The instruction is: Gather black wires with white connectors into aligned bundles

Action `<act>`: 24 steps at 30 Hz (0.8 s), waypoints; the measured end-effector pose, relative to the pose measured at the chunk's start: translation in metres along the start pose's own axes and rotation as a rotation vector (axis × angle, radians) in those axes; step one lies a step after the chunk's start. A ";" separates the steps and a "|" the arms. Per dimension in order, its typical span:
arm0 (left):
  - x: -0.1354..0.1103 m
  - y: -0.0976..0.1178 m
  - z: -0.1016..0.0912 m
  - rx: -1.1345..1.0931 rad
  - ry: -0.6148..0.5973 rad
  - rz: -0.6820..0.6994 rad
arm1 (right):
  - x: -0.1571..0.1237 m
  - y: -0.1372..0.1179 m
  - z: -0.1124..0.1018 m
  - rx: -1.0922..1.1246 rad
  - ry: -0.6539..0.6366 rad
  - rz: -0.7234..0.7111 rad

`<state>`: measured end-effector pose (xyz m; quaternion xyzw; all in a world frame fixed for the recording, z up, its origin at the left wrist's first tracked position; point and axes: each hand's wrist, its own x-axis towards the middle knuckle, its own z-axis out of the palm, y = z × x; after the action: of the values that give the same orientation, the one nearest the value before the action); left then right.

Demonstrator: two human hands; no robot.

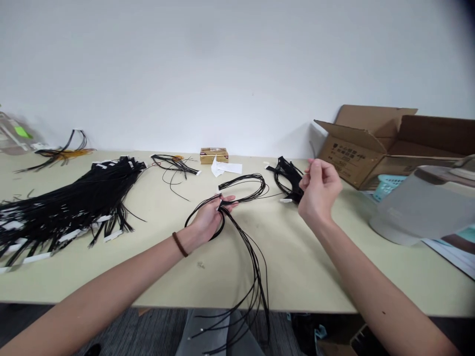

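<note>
My left hand (210, 217) is closed round a bundle of thin black wires (247, 236) near the middle of the table. Part of the bundle loops away to the right, while its loose ends hang over the table's front edge above my lap. A small white piece shows on the wires beside my fingers. My right hand (319, 190) is raised to the right, its fingertips pinched together; what they hold, if anything, cannot be made out. Just behind that hand lies another bundle of black wires (284, 173) with white ends, partly covered by it.
A large pile of black wires (107, 183) with white connectors spreads over the left side. Farther back are a small gold box (214, 155), white paper slips (229, 168) and smaller wire bundles. An open cardboard box (351, 158) and a grey translucent jug (415, 207) stand at right.
</note>
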<state>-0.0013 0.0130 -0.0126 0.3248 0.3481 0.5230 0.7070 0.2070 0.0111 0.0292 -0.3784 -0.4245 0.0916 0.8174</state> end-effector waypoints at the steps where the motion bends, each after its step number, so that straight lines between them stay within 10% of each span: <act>1: -0.001 -0.001 0.000 0.008 -0.011 -0.002 | -0.002 -0.001 -0.001 -0.116 -0.040 -0.129; 8: -0.008 -0.006 0.001 0.079 -0.171 0.077 | -0.045 -0.001 0.006 -0.561 -0.572 -1.101; 24: -0.010 -0.011 0.002 0.129 -0.289 0.150 | -0.051 0.004 0.008 -0.606 -0.608 -1.094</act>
<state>0.0038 0.0004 -0.0188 0.4664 0.2505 0.4986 0.6864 0.1699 -0.0055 -0.0025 -0.2791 -0.7712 -0.3543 0.4493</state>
